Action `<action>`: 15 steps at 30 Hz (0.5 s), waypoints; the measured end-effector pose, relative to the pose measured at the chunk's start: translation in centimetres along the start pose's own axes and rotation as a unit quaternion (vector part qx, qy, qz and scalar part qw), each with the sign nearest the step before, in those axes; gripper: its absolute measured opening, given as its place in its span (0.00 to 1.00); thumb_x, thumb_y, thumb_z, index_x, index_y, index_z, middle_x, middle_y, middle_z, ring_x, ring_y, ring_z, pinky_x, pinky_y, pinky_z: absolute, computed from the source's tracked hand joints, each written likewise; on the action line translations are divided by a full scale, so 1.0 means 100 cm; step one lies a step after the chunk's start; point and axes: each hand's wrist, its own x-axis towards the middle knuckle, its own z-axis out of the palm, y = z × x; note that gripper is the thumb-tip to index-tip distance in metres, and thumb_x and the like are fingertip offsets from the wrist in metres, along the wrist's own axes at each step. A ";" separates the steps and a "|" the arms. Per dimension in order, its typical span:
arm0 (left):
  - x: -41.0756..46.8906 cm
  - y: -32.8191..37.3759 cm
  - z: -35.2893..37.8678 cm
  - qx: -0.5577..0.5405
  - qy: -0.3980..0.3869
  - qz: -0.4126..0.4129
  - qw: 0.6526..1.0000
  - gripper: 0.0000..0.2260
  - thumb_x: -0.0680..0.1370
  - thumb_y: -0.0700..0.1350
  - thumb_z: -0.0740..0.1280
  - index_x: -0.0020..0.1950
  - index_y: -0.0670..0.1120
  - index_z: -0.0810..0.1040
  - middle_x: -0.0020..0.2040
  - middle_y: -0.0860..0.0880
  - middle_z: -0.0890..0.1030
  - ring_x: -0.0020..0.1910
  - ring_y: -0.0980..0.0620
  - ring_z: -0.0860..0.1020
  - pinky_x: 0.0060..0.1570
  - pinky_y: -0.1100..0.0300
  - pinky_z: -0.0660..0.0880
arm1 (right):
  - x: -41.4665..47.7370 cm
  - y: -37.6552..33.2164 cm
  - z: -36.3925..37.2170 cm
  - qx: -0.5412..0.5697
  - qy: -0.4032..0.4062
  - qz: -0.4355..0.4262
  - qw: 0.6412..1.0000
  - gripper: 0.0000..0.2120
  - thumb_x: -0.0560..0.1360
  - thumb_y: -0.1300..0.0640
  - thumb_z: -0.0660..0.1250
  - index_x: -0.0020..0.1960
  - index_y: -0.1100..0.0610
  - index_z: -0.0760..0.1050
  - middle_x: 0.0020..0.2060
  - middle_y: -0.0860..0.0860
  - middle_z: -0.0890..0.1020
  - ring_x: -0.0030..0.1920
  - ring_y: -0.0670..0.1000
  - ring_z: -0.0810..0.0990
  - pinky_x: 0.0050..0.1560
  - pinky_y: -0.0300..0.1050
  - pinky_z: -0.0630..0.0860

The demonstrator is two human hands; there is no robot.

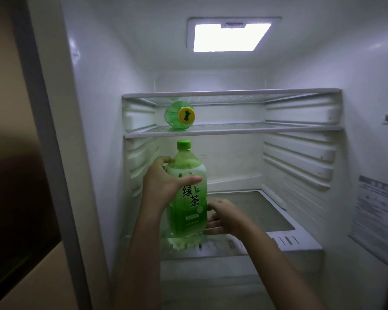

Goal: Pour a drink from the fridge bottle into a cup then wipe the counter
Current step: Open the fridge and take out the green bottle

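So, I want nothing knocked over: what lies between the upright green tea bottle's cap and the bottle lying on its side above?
Only the glass shelf's front edge. The lying bottle rests on it, directly above the cap; head view.

The green tea bottle is clear, glossy plastic with a smooth printed label wrap and a ridged matt cap. Above it, a glass shelf edged in white plastic carries a second clear plastic bottle. The fridge walls around it are smooth, slightly glossy white plastic.
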 end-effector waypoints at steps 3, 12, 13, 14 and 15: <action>-0.013 0.005 -0.010 0.027 -0.003 0.000 1.000 0.36 0.54 0.55 0.84 0.57 0.50 0.76 0.45 0.60 0.77 0.43 0.65 0.75 0.35 0.68 0.69 | -0.008 0.004 0.003 -0.009 -0.011 0.006 1.000 0.10 0.79 0.55 0.61 0.56 0.60 0.73 0.36 0.61 0.80 0.34 0.56 0.82 0.50 0.56 0.81; -0.071 0.019 -0.039 0.105 0.050 0.075 0.990 0.39 0.59 0.64 0.79 0.66 0.54 0.73 0.55 0.53 0.82 0.50 0.52 0.81 0.49 0.52 0.81 | -0.043 0.011 0.020 0.039 -0.019 0.035 0.998 0.09 0.80 0.55 0.60 0.52 0.61 0.73 0.38 0.62 0.81 0.35 0.57 0.83 0.38 0.49 0.83; -0.079 0.020 -0.042 0.115 0.045 0.088 0.988 0.39 0.60 0.65 0.78 0.68 0.54 0.72 0.57 0.52 0.81 0.51 0.52 0.81 0.51 0.51 0.81 | -0.049 0.015 0.022 0.047 -0.021 0.037 0.998 0.09 0.79 0.55 0.60 0.52 0.61 0.73 0.38 0.62 0.82 0.35 0.58 0.84 0.38 0.49 0.82; -0.085 0.020 -0.044 0.132 0.042 0.098 0.986 0.40 0.61 0.65 0.77 0.69 0.53 0.72 0.58 0.51 0.80 0.53 0.52 0.80 0.52 0.52 0.80 | -0.054 0.020 0.023 0.056 -0.023 0.040 0.997 0.08 0.79 0.56 0.61 0.52 0.61 0.73 0.38 0.63 0.82 0.37 0.59 0.84 0.39 0.50 0.82; -0.090 0.020 -0.047 0.153 0.045 0.104 0.982 0.41 0.61 0.66 0.76 0.70 0.53 0.71 0.58 0.51 0.79 0.54 0.52 0.79 0.54 0.54 0.78 | -0.060 0.024 0.024 0.064 -0.025 0.042 0.997 0.08 0.78 0.57 0.62 0.52 0.61 0.73 0.38 0.64 0.83 0.38 0.60 0.84 0.40 0.51 0.83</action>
